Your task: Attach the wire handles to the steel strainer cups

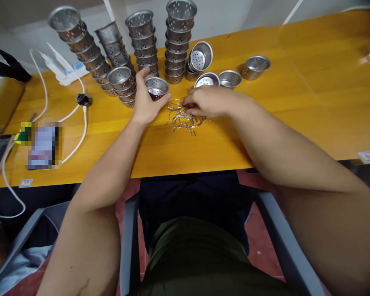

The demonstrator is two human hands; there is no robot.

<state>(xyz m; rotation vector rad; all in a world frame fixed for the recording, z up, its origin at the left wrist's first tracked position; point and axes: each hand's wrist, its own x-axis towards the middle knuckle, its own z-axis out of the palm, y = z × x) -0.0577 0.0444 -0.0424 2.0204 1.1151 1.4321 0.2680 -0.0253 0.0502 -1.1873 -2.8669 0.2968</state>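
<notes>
My left hand (146,105) curves round a small perforated metal cup (157,88), thumb at its near side and fingers at its far left. The cup stands upright on the table. Just to the right, my right hand (205,100) has its fingers pinched together at the edge of a pile of thin curved wires (186,119). A wire appears to be between the fingertips, though they partly hide it. Directly behind the right hand is another perforated cup (207,79), its lower part covered by that hand.
Tall stacks of perforated cups (177,45) line the back of the yellow table (296,107). More cups sit at right, including a single cup (255,68). To the left lie a power strip (66,74), white cables and a blurred-out phone (44,147). Chair armrests flank my lap.
</notes>
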